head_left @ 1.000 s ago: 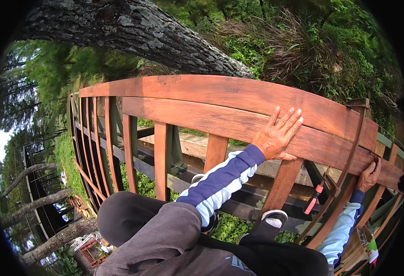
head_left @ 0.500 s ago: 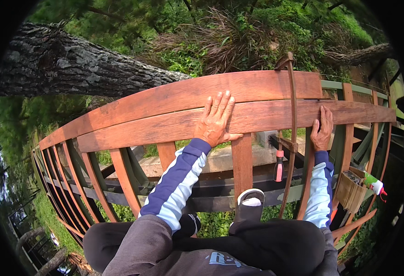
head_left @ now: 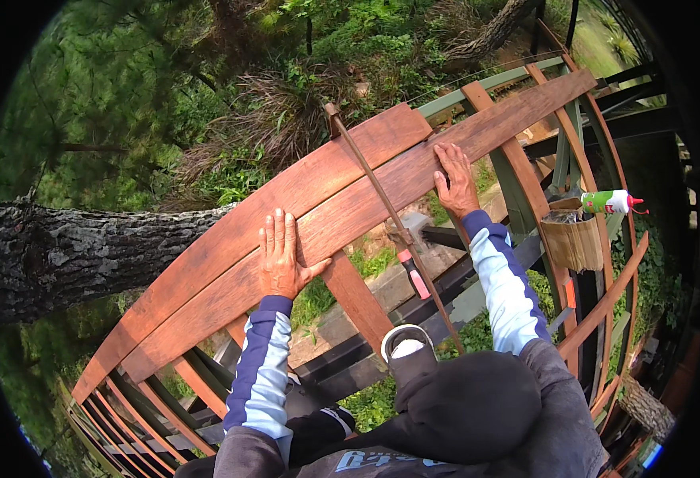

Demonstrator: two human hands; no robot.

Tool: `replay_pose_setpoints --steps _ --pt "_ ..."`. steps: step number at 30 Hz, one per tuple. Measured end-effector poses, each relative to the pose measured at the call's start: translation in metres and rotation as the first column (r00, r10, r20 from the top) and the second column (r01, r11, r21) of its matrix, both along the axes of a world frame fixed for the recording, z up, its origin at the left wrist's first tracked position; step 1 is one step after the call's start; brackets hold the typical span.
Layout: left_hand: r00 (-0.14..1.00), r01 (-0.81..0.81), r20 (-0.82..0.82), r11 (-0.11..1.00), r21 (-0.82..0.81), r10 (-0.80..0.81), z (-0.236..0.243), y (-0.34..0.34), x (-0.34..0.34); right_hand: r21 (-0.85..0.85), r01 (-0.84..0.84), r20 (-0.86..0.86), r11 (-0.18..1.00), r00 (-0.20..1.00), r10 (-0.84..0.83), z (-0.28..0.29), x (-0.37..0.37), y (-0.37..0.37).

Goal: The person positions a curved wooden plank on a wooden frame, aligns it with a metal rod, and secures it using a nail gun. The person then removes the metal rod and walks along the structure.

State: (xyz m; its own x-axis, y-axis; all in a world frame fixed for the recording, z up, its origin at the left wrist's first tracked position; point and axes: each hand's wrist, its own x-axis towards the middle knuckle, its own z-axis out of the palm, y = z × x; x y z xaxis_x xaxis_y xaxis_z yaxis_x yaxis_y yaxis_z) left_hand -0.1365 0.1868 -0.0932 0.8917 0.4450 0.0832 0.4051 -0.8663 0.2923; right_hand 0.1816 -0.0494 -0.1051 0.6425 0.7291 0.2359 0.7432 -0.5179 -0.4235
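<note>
On the reddish wooden rail board (head_left: 350, 203) of the fence, we saw the left hand (head_left: 281, 256) pressed flat, fingers spread, gripping nothing. The right hand (head_left: 454, 182) lay open on the same board farther along. Between them a long bar clamp (head_left: 382, 199) crossed the board. A glue bottle (head_left: 609, 201) sat in a box (head_left: 573, 239) at right.

My left hand (head_left: 282, 259) and right hand (head_left: 455, 179) lie flat on the rail (head_left: 342, 215), so I can't see either palm. The long clamp bar (head_left: 382, 207) runs down behind my knee; its lower end is hidden. The bottle (head_left: 609, 201) label is too small to make out. The box (head_left: 573, 239) contents are unclear.
</note>
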Motion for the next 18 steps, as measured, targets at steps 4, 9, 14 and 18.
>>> replay_pose_setpoints --steps 4,9,14,18 --pt "0.999 0.021 -0.040 1.000 0.018 -0.020 0.000 0.000 0.000 -0.019 0.006 -0.017 1.000 1.000 -0.006 0.003 0.000 0.001" --pt "0.999 0.033 -0.044 0.999 0.025 -0.032 0.000 0.001 0.001 -0.007 0.013 -0.021 1.000 1.000 -0.013 0.006 -0.002 0.002" --pt "0.998 0.029 -0.056 0.999 0.042 -0.027 0.000 0.000 0.000 0.216 0.054 -0.058 0.975 0.997 -0.042 0.014 -0.012 0.000" --pt "0.998 0.031 -0.052 0.999 0.045 -0.029 0.001 0.000 0.001 0.138 0.210 -0.472 0.968 0.873 -0.122 0.028 -0.072 -0.034"
